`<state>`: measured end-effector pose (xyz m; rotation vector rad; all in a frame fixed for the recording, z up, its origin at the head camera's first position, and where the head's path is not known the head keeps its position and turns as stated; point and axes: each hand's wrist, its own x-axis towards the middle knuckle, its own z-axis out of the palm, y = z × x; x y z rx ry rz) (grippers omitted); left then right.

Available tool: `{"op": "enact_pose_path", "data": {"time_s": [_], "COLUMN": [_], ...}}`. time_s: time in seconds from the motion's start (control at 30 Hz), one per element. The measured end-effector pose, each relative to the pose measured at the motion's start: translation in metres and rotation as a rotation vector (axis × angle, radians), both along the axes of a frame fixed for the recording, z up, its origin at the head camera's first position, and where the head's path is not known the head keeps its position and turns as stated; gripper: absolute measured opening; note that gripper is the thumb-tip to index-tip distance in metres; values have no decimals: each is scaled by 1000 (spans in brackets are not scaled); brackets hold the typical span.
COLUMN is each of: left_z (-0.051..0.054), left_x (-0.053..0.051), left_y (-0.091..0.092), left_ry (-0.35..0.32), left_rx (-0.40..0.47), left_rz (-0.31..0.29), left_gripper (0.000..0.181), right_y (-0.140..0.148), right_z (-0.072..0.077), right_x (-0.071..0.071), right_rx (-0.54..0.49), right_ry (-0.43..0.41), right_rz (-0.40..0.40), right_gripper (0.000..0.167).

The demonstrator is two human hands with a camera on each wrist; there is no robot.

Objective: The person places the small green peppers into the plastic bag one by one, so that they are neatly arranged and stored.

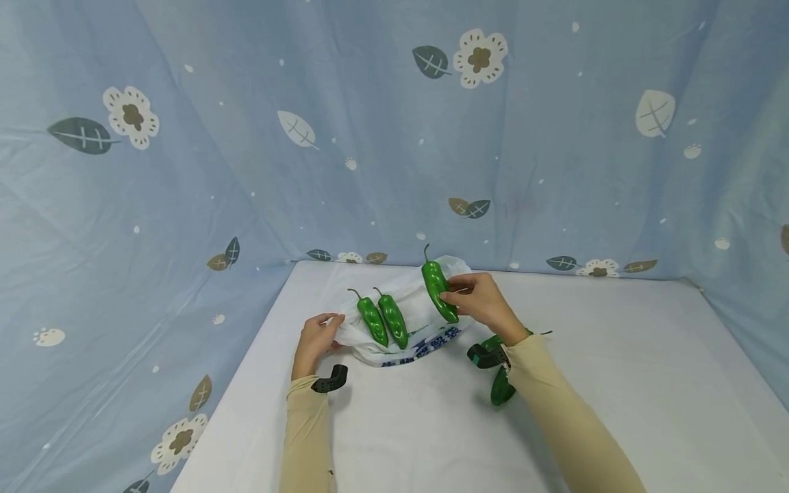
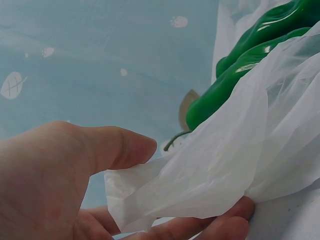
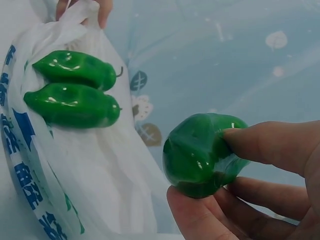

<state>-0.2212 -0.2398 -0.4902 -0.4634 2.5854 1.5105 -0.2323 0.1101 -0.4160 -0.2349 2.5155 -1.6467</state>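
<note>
My right hand (image 1: 483,301) pinches a green pepper (image 1: 436,287) between thumb and fingers, its stem pointing up and away, above the right part of a white plastic bag (image 1: 419,301). Two more green peppers (image 3: 75,105) lie side by side on the bag's left part. At the bag's left end, my left hand (image 1: 317,342) pinches the plastic between thumb and fingers, as the left wrist view shows around the bag edge (image 2: 165,190). Blue and green print runs along the bag's near side.
Below my right wrist, further green peppers (image 1: 503,387) lie on the white table (image 1: 407,438), partly hidden by the sleeve and the wrist camera. A blue curtain (image 1: 382,137) with flowers and leaves rises behind the table and along its left side.
</note>
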Motion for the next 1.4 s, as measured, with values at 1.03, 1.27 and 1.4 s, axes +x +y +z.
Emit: {"op": "enact_pose_path", "data": {"time_s": [1.03,1.27,1.4], "left_z": [-2,-1,-1], "left_x": [-2,-1,-1], "left_y": [-1,-1,-1], "left_ry": [4,-1,-4], "left_rx": [0,2,5], "left_rz": [-9,1,4], "left_gripper": [57,56,56], "right_y": [-28,-36,-39], "right_z": [-23,-29,-31], "right_x": [-17,-20,-20], "right_rx": [13,14,19], "right_ry": [-14,-36,-46], "right_rz": [12,3,-1], "right_gripper": [44,45,46]}}
